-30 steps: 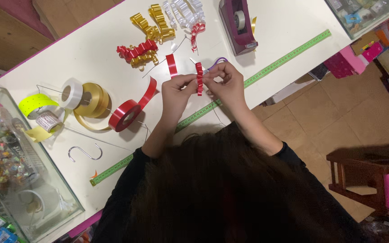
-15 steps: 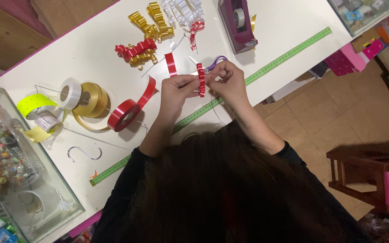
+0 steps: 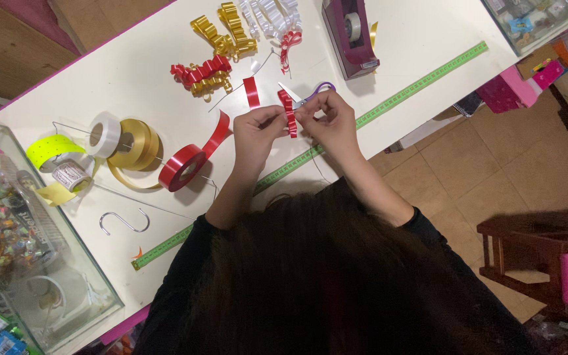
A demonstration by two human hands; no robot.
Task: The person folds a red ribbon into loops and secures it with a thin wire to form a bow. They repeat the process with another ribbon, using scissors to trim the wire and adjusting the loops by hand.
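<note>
Scissors [image 3: 310, 95] ahead — bare table [image 3: 415, 33] right

- I see a folded red ribbon [image 3: 289, 113] with a glossy, plastic-looking sheen, pinched between the left hand [image 3: 258, 131] and right hand [image 3: 331, 121].
- The red ribbon roll [image 3: 182, 167] and gold ribbon roll [image 3: 136, 141] shine smooth and satiny.
- The S-hook [image 3: 123, 222] looks like bare, polished metal.
- The table [image 3: 100, 79] reads to me as matt white, smooth.
- The tape dispenser [image 3: 351, 36] looks like hard maroon plastic.
- The floor tiles [image 3: 488, 164] look matt brown.
</note>
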